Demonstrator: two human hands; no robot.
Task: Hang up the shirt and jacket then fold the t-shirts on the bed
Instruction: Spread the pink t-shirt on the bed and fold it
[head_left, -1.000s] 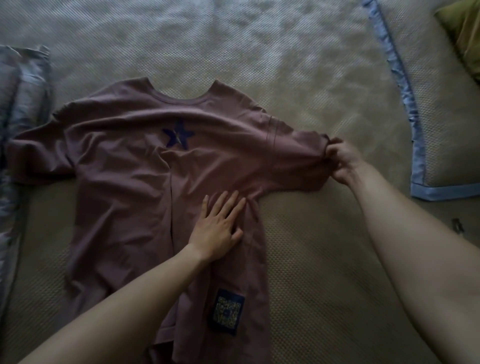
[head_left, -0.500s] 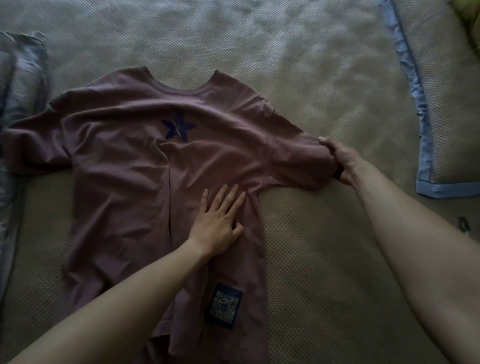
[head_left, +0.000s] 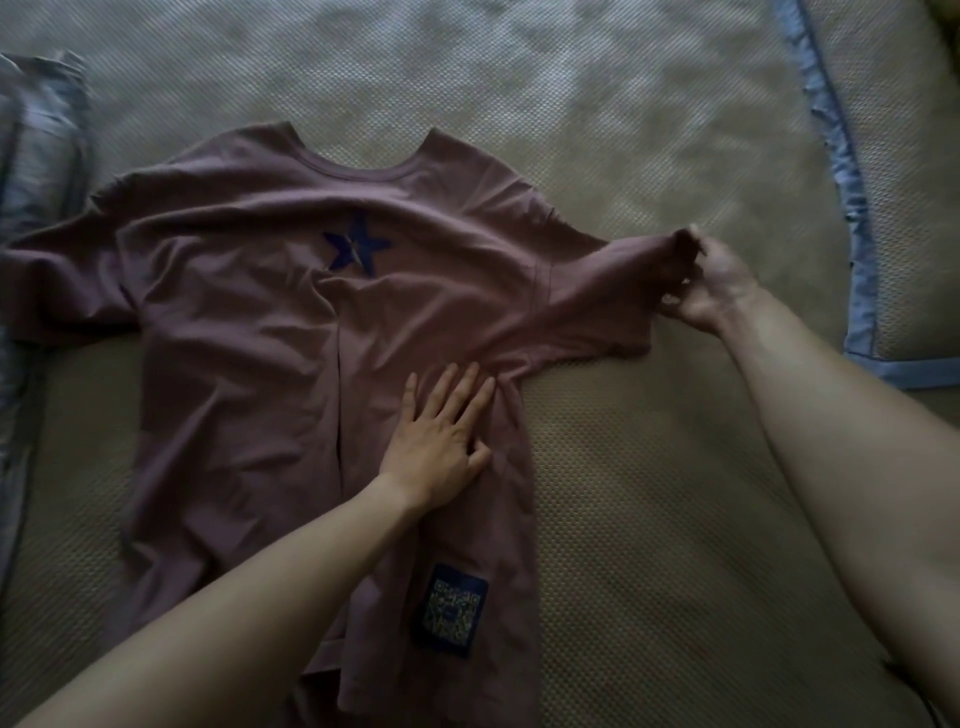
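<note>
A mauve t-shirt (head_left: 249, 338) with a dark blue star on the chest and a blue patch near the hem lies spread on the bed, neck away from me. My left hand (head_left: 441, 436) presses flat on the shirt's body just under the right sleeve's armpit, fingers straight. My right hand (head_left: 711, 291) pinches the cuff of the right sleeve (head_left: 613, 291), which is lifted slightly off the bed and bunched at the fingers. The left sleeve lies flat at the far left.
The bed is covered by a beige woven mat (head_left: 649, 493). A pillow with blue trim (head_left: 862, 260) lies at the right. Bluish-grey fabric (head_left: 36, 171) is piled along the left edge.
My right hand has lifted the sleeve cuff off the bed and gathered it in its fingers. The left hand has stayed pressed on the shirt.
</note>
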